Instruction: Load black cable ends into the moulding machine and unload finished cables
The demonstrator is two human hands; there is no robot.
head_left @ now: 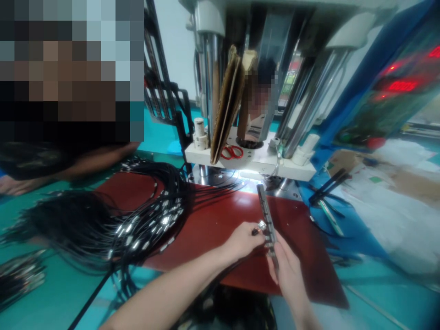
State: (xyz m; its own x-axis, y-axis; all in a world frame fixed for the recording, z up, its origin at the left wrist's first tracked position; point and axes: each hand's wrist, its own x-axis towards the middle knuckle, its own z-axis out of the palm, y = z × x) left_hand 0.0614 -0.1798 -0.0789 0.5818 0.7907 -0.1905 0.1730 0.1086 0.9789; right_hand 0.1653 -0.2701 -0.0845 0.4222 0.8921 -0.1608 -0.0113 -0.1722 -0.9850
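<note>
We hold the metal bar [267, 217] by its near end in our right hand [288, 260], long axis pointing away toward the press [197, 158], our left hand [242, 240] pinching a cable end [262, 225] beside the bar's left edge.

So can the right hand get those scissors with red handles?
Probably not right now: the right hand is holding the metal bar. If freed, maybe, since the red handles look uncovered.

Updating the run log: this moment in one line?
left hand: holds connector; right hand: holds metal strip; strip: above red mat; black cables: at mat's left
</note>
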